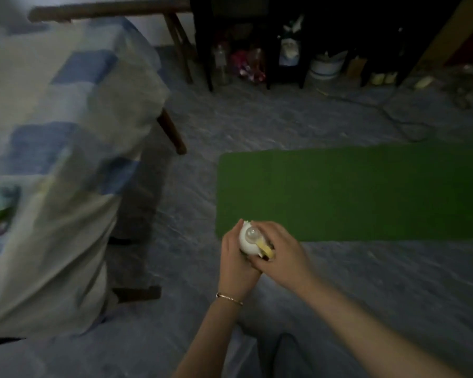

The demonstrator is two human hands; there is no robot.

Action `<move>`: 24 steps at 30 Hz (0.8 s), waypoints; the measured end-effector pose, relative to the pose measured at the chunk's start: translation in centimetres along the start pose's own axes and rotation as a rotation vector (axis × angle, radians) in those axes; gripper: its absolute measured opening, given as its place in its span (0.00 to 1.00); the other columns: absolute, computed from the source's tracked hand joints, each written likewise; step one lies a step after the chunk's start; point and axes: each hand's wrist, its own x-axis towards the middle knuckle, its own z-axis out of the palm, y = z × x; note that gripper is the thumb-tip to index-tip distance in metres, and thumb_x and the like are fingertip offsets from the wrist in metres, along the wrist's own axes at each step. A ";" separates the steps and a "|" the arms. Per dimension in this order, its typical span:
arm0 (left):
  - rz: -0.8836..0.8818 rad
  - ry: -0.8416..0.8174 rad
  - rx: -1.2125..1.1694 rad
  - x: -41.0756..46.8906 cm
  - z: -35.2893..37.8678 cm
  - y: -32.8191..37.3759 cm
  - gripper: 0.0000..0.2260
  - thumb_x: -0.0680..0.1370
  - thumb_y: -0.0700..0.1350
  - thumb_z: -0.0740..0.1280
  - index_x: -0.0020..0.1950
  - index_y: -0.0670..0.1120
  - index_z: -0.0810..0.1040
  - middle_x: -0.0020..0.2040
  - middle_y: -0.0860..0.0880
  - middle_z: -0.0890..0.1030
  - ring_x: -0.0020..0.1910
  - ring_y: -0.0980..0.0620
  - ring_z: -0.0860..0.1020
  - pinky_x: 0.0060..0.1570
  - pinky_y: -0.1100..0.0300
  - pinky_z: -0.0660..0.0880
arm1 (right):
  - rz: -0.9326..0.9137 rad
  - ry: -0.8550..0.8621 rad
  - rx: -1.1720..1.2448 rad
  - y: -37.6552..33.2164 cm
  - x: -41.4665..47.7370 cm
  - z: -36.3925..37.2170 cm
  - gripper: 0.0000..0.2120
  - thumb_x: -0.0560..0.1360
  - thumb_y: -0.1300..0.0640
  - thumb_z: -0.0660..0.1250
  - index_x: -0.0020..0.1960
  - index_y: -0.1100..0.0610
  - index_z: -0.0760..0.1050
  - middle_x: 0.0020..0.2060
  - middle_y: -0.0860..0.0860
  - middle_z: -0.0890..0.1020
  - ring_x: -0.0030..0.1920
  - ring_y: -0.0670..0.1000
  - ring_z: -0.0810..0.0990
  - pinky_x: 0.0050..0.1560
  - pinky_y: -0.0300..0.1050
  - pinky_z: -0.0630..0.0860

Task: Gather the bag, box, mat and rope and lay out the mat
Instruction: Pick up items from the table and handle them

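Observation:
A green mat lies flat and unrolled on the grey-blue floor, running off the right edge. Just in front of its near left corner, my left hand and my right hand are both closed around a small white rounded object with a clear round knob and a yellow strip at its side; I cannot tell whether it is the rope's handle. A gold bracelet sits on my left wrist. I cannot make out a bag or a box.
A bed with a white and blue checked cover on dark wooden legs fills the left. Dark furniture at the back has bottles, a white bucket and clutter beneath. A cable trails across the floor behind the mat.

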 end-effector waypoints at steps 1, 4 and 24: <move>-0.001 -0.022 0.018 0.3 1.3 -1.7 0.31 0.66 0.49 0.70 0.68 0.50 0.65 0.64 0.45 0.72 0.59 0.64 0.70 0.59 0.75 0.65 | 0.008 0.007 -0.006 2.3 0.2 0.8 0.32 0.64 0.53 0.73 0.67 0.47 0.70 0.58 0.45 0.75 0.56 0.45 0.76 0.52 0.33 0.71; -0.020 -0.069 0.056 1.3 5.4 -9.5 0.31 0.66 0.51 0.66 0.68 0.50 0.64 0.62 0.44 0.73 0.60 0.54 0.72 0.62 0.66 0.68 | 0.039 0.003 -0.031 10.0 0.6 5.1 0.39 0.64 0.51 0.72 0.72 0.46 0.64 0.59 0.48 0.74 0.56 0.44 0.74 0.53 0.35 0.71; -0.241 -0.158 0.147 10.1 18.7 -56.7 0.36 0.66 0.32 0.71 0.70 0.50 0.64 0.66 0.38 0.69 0.64 0.48 0.72 0.64 0.55 0.71 | -0.001 -0.056 -0.045 48.4 9.3 36.7 0.28 0.68 0.56 0.72 0.67 0.57 0.70 0.63 0.56 0.73 0.57 0.57 0.77 0.54 0.49 0.76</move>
